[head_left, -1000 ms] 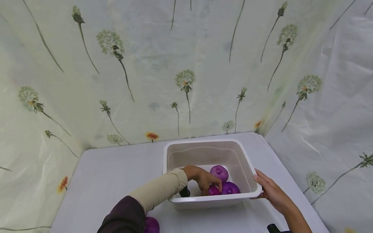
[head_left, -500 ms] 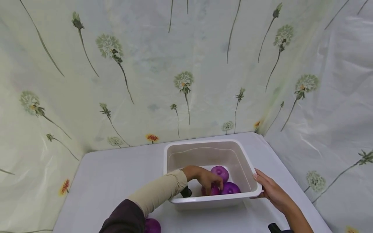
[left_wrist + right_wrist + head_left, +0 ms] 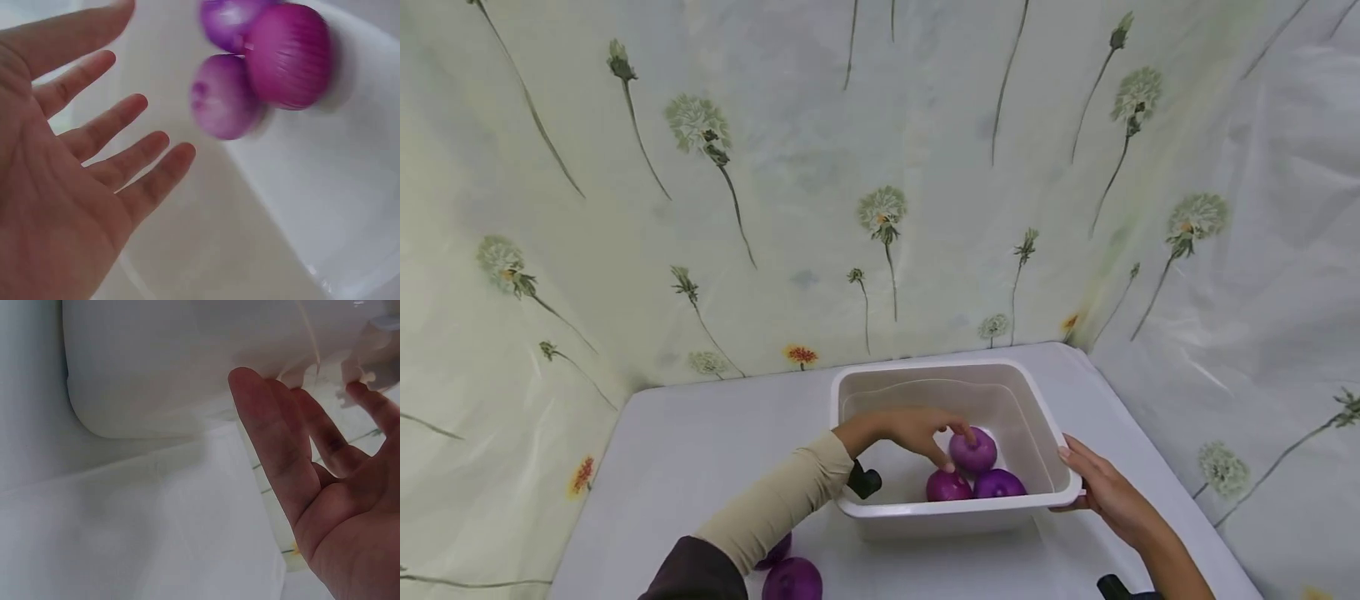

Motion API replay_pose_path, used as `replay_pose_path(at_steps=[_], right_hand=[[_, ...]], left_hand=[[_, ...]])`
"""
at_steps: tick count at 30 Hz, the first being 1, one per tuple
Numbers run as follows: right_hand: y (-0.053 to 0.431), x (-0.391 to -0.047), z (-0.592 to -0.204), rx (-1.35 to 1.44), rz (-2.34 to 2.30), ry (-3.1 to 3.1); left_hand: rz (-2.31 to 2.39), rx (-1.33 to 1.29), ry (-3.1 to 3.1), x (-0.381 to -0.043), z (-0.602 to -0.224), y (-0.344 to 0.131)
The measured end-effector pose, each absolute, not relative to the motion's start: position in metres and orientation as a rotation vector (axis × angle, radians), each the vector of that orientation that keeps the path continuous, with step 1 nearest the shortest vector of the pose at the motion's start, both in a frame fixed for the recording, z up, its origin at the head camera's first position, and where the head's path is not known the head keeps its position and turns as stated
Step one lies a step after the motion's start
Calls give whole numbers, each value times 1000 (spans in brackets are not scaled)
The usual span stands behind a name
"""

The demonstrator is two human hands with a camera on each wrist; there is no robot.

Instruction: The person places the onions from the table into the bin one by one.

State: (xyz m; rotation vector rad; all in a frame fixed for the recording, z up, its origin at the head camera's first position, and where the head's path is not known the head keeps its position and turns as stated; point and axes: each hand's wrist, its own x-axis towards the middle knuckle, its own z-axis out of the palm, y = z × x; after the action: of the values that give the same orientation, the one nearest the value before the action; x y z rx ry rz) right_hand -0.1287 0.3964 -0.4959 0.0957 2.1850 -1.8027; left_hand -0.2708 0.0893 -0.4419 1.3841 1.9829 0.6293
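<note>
1. White tub [image 3: 947,527] sits upright on the white-covered desk [image 3: 715,442]. Three purple onions lie inside, toward its right front: magenta onion [image 3: 949,487] front left, violet onion [image 3: 1000,483] front right, pale onion [image 3: 973,452] behind them.
2. Left hand [image 3: 910,429] is over the onions, fingers well spread, holding nothing. From the head they overlap the pale onion and magenta onion; the left wrist view shows a gap.
3. Right hand [image 3: 1108,487] grips the tub's right front corner, thumb at the rim, other fingers fairly straight beneath it. Probably a steadying hold, leaving the left hand free inside.
4. Onions bunch together, seemingly touching; likely round bodies settled against one another, the tub walls keeping them from rolling off.
5. Orientation: in the left wrist view the magenta onion's small tip faces picture left, toward its neighbours; its axis runs roughly across that view. Pale onion's darker end also faces left, away from the magenta onion. Violet onion is blurred and cut off there; its axis cannot be told. All near-round, so no strong long axis.
6. Two more onions [image 3: 792,580] lie on the desk, before the tub, one partly behind the beige sleeve [image 3: 775,500].
</note>
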Motion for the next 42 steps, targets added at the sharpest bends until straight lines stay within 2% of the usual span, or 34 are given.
replay_pose_path(at_steps=[11,18,22,30,42], right_hand=[[404,-126,-503,-9,-1821,2108],[405,-128,-502,-42,-1856,2127],[404,-126,-504,0,-1850,2155],[402,-129,-502,-23,-1789,2210],[392,-136,-503,-65,-1786,2199]], left_hand=[[1013,1214,2054,-268,-403,0],[1255,1144,2099,-254,-400,-72],[1369,1056,2108,-241,-424,-114],[1321,840,2229,-210,-499,-187],[1387,620,2285,-169,-566,-214]])
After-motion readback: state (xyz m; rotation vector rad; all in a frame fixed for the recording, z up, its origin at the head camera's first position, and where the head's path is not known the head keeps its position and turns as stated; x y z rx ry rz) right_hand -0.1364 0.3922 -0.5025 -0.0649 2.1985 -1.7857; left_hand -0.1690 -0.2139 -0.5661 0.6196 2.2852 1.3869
